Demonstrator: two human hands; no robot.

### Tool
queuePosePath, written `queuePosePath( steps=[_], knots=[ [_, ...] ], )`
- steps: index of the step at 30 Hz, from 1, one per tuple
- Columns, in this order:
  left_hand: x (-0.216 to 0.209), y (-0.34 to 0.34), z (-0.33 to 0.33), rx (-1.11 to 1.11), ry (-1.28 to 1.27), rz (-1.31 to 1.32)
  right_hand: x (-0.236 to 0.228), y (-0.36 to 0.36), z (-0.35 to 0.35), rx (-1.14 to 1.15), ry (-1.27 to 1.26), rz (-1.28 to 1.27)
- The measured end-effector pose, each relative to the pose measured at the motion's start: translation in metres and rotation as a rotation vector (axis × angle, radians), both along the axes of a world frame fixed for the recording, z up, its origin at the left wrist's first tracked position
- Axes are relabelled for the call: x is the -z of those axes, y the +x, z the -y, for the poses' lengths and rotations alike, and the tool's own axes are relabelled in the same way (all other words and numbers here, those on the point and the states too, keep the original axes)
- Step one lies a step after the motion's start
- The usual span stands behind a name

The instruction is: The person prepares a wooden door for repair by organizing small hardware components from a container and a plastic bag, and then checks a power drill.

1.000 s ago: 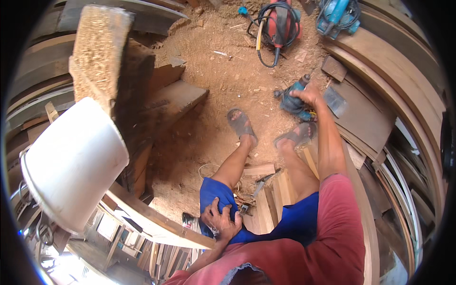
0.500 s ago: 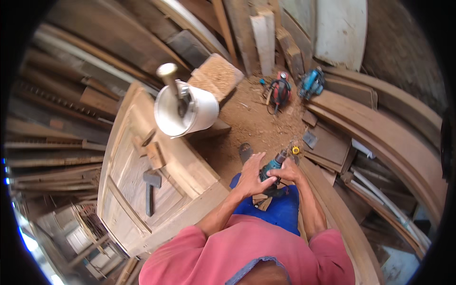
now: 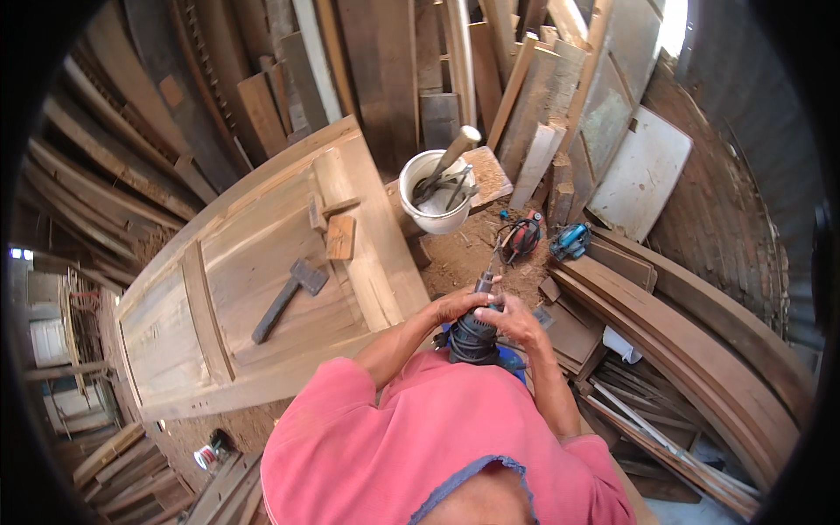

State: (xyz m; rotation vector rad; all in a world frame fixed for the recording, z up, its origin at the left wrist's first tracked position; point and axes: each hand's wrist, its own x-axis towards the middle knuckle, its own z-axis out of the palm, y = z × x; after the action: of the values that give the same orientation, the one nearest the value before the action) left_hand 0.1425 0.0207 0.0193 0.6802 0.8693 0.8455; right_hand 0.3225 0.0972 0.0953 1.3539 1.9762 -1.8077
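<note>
A dark power drill (image 3: pixel 475 339) is close to my body, its chuck pointing away from me and black cord bunched around its rear. My left hand (image 3: pixel 461 305) wraps the front of the drill from the left, just behind the chuck. On the other side my right hand (image 3: pixel 513 322) grips the same drill, thumb and fingers bent against its body. Left of my hands lies a wooden panelled door (image 3: pixel 245 262). A dark-headed hammer (image 3: pixel 302 282) and an orange-brown wood block (image 3: pixel 341 237) rest on it.
Beyond the door's corner stands a white bucket (image 3: pixel 437 222) with tools in it. A red power tool (image 3: pixel 525 234) and a blue one (image 3: pixel 571 241) sit past my hands. Long curved-looking planks (image 3: pixel 674 341) run along the right. Boards (image 3: pixel 381 61) lean at the back.
The drill has come nearer my body and turned, its chuck now pointing more straight ahead. Both hands have moved with it. My view has swung, showing more of the door.
</note>
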Motion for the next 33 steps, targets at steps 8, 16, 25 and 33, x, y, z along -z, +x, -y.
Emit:
queuePosePath(
  steps=[8,16,25,33],
  knots=[
    [-0.036,-0.077,0.055,-0.379,-0.035,0.225,-0.065,-0.031,-0.003,0.105,0.327,-0.039],
    [-0.123,-0.101,0.117,-0.448,0.218,0.588,-0.097,-0.052,0.008,0.321,-0.329,-0.697],
    [-0.12,-0.081,0.132,-0.621,0.137,0.706,-0.136,-0.12,0.047,0.213,-0.256,-0.681],
    [-0.127,-0.074,0.131,-0.658,0.093,0.579,-0.123,-0.139,0.057,0.035,-0.071,-0.576]
  ],
)
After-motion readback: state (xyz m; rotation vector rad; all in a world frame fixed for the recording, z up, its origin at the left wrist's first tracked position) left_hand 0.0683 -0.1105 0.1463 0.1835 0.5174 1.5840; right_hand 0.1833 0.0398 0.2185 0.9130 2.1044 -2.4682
